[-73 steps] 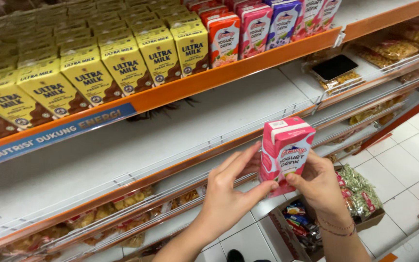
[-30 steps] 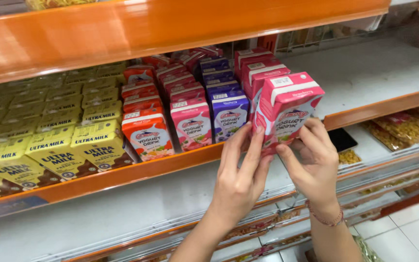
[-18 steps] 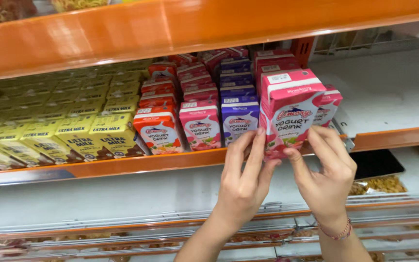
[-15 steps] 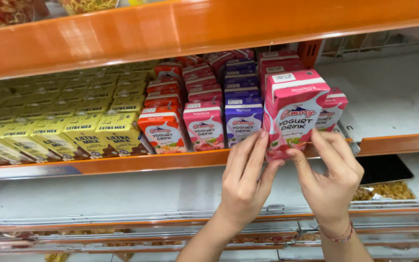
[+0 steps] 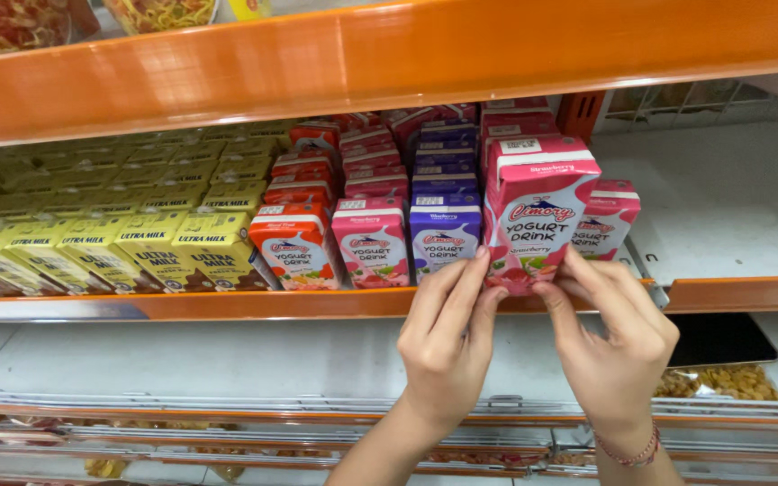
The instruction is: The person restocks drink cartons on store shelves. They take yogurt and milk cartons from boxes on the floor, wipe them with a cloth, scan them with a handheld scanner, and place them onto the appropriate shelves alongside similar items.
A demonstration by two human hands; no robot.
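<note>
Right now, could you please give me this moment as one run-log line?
left hand: grips pink carton base | right hand: same | carton: upright, at orange shelf front beside purple carton

Cartons (image 5: pixel 371 241) in rows on shelf (image 5: pixel 731 292)

Both your hands are raised, fingers pinching upward.

Your left hand (image 5: pixel 447 346) reaches up from the forearm with fingers extended and close together, tips pressed forward. Your right hand (image 5: pixel 614 346) mirrors it, fingers bent, a red beaded bracelet (image 5: pixel 628 448) at the wrist.
</note>
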